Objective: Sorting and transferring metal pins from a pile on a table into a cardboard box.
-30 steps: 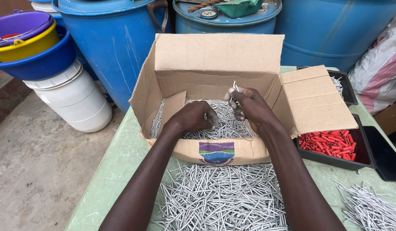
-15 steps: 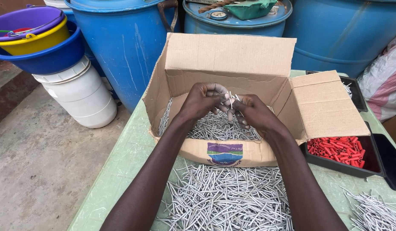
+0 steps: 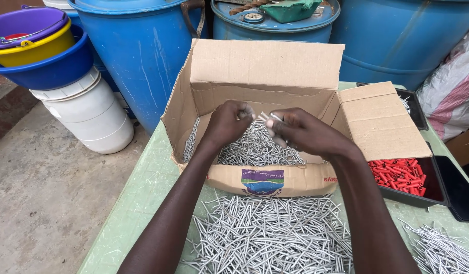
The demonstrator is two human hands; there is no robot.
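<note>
— What's in the hands over that box?

— A small bunch of nails (image 3: 264, 117), thin grey steel, straight shanks. The left hand (image 3: 228, 123) and the right hand (image 3: 300, 131) meet above the open cardboard box (image 3: 267, 66), and both sets of fingers are curled tight, pinching the bunch between them. The nail ends poke out in the gap between the two hands.

— And the box itself?

— Plain brown corrugated card, flaps folded out, a printed label on the front wall. Its floor is covered with a loose heap of nails (image 3: 255, 149), lying every which way.

— More outside it?

— A wide spiky pile of nails (image 3: 270, 236) on the pale green table (image 3: 143, 193), just in front of the box, and a smaller pile (image 3: 440, 251) off to the right. Beside the box sits a black tray (image 3: 435, 190) with red plastic wall plugs (image 3: 399, 175), short and ribbed. Behind stand smooth blue plastic drums (image 3: 138, 50) and a white bucket (image 3: 90, 114).
</note>
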